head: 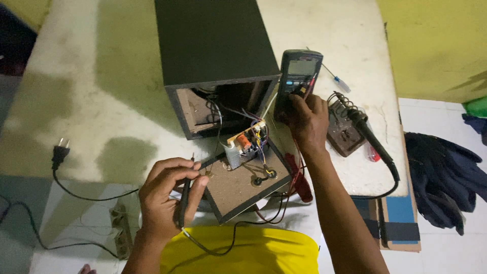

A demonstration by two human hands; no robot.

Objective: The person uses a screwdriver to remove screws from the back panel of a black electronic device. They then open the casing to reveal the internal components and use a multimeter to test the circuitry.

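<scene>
- While the left hand (165,195) pinches a black test probe (185,195) between thumb and curled fingers, the probe's long axis runs near-vertical in view, tip pointing away from the person toward the removed back panel (238,187).
- The panel is bare brown fibreboard, tilted, just right of the probe tip; it carries a transformer with an orange winding (242,144) and loose coloured leads.
- The right hand (307,119) rests on the lower face of the digital multimeter (299,76), fingers closed on its dial area together with a red lead.
- The open black speaker cabinet (215,61) stands behind the panel on the pale, stained worktop (106,101).
- A soldering iron (373,139) lies across its wire-coil stand, right of the meter.
- The left hand is nearer the panel.
</scene>
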